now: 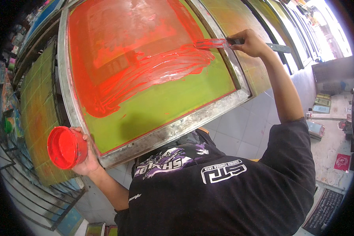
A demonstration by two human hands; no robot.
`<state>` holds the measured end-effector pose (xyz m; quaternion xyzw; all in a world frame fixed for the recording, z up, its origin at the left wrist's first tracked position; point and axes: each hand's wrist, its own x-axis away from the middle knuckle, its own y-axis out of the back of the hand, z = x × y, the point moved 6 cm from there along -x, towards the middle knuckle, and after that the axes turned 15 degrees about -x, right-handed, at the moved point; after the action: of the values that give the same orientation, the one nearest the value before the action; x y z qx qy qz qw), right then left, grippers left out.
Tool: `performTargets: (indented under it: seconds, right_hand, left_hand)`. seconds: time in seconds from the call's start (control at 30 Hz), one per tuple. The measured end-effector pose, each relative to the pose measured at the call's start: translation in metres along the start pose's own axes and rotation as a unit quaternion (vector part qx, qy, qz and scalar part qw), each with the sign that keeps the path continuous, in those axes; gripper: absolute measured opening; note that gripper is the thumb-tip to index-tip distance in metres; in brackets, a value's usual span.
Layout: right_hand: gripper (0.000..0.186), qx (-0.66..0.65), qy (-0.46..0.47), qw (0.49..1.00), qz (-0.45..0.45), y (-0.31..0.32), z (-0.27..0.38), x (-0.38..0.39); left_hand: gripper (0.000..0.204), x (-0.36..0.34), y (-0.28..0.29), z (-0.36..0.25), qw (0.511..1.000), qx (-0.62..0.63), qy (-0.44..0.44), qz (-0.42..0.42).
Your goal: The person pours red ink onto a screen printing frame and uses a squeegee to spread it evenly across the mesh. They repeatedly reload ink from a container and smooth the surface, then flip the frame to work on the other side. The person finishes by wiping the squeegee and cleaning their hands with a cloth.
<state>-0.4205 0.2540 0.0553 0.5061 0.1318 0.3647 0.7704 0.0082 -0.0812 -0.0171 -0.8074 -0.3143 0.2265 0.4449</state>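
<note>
The spatula (pixel 212 43), pinched by the right hand (pixel 251 42) at upper right, was best angled low, the tub (pixel 67 147) gripped by the left hand (pixel 88 162)

Receives strong white light through a bright opening (pixel 334 29) at upper right; window or doorway, unclear. Has pale grey floor tiles (pixel 238 126) with thin joints. Includes a pale surface (pixel 325 153) along right, black barred rack (pixel 69 209) at lower left.

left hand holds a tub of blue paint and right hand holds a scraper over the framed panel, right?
Not blue: the head view shows red paint. The left hand does hold the tub, the right hand the scraper over the framed panel.
</note>
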Motion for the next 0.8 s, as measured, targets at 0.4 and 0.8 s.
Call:
performTargets:
  seconds: [0.4,0.8]
  right_hand:
    - [0.029,0.032,0.105,0.991,0.079,0.004,0.033,-0.05]
    - [0.036,-0.181,0.108,0.974,0.076,-0.032,0.048,-0.031]
  left_hand:
    - [0.067,0.0,-0.007,0.003,1.0,0.014,0.007,0.027]
    - [0.066,0.001,0.0,0.002,1.0,0.006,0.0,0.003]
